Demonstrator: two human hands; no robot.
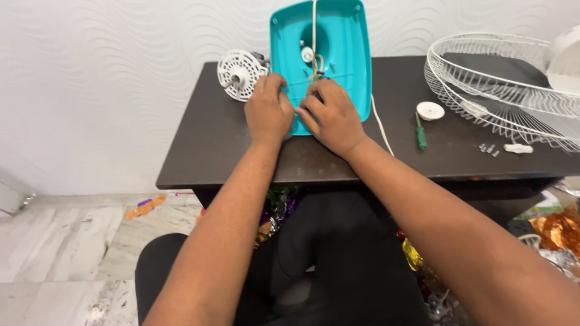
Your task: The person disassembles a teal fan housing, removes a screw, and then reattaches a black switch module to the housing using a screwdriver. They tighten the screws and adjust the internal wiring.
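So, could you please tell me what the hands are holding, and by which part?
Both the left hand and right hand rest on the lower edge of the teal fan base; whether the fingers grip anything cannot be told.

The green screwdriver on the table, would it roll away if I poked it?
Probably a little: the green screwdriver looks round and thin, lying flat on the dark table, apart from both hands. It likely feels stiff and light, being small with what looks like a plastic handle.

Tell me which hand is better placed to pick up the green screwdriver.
Probably the right hand: the screwdriver lies on its side of the table; the left hand is farther off.
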